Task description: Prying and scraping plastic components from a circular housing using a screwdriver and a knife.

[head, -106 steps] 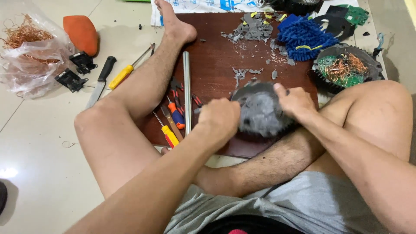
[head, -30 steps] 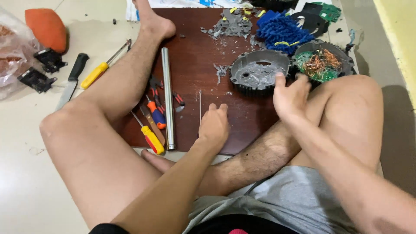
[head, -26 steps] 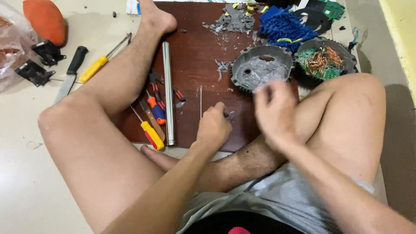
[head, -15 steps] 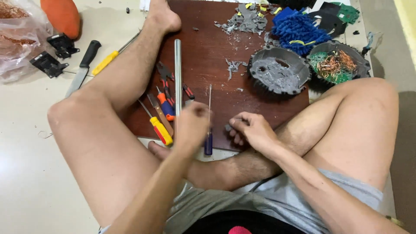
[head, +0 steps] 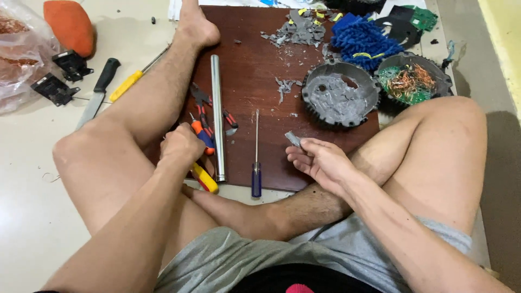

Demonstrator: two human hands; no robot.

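My left hand [head: 182, 147] rests on a cluster of hand tools at the left edge of the brown wooden board [head: 255, 65], its fingers curled around an orange-handled tool [head: 202, 133]. A yellow-handled tool [head: 205, 178] pokes out beneath that hand. My right hand [head: 320, 160] hovers over the board's near edge and pinches a small grey fragment [head: 293, 139]. Between the hands lies a blue-handled screwdriver [head: 256, 163], with a metal tube [head: 217, 116] to its left. A round grey toothed casing [head: 339, 97] sits on the board beyond my right hand.
A second round casing holding copper wire [head: 415, 81], a blue fibre bundle [head: 363, 38] and grey debris [head: 298, 27] lie at the far right. Red-handled pliers [head: 202, 100] lie by the tube. On the floor left: a black-handled knife [head: 97, 92], yellow screwdriver [head: 130, 84], black clips [head: 70, 64], orange object [head: 70, 27].
The grey casing has been set down on the board. My left hand has left the blue screwdriver and moved left onto the tool cluster. My right hand has lifted a grey fragment.
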